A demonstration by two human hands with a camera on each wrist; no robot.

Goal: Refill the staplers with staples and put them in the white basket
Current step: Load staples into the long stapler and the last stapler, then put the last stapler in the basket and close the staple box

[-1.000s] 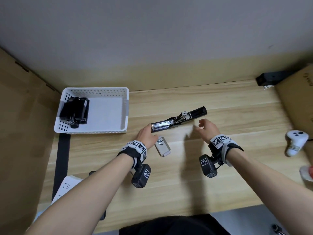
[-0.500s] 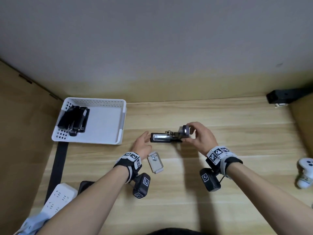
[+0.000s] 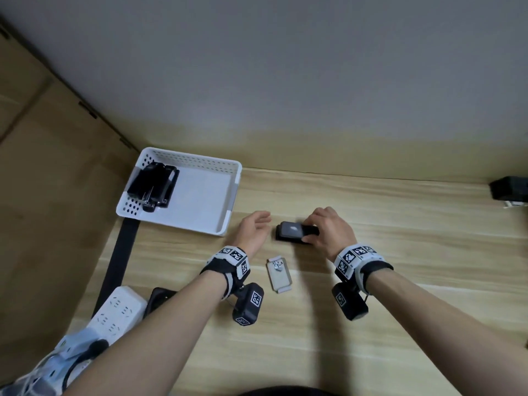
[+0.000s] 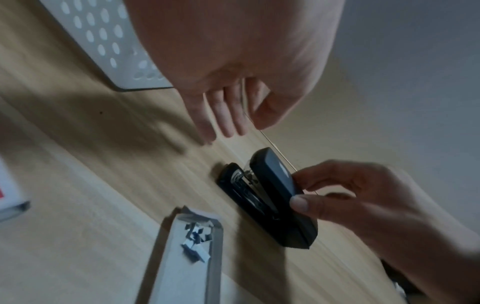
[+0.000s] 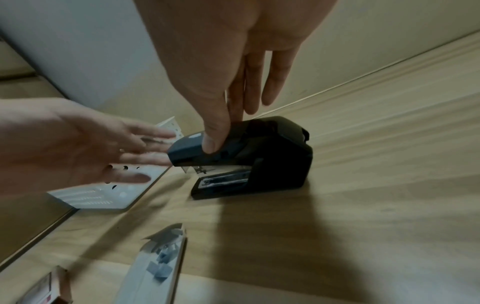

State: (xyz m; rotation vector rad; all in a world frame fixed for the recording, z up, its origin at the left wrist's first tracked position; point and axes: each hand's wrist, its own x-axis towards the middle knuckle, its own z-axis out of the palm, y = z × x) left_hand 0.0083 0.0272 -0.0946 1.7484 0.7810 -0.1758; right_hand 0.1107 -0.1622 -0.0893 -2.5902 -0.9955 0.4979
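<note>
Stapler (image 3: 295,232) at tabletop (image 3: 400,281) centre was being closed, right hand (image 3: 331,232) fingers pinching its top, left hand (image 3: 253,231) spread beside; next, likely carry it to the white basket (image 3: 228,201) at ten o'clock.

A black stapler (image 3: 294,232) is sitting on the wooden desk with its top arm lowered over the base, a narrow gap at the front showing the metal staple track. To its left a white perforated basket (image 3: 228,192) is resting on the desk, holding what looks like two or three more black staplers (image 3: 153,186) bunched at its left end. A small open staple box (image 3: 279,273) is lying just in front of the stapler, with a few loose staples inside.
</note>
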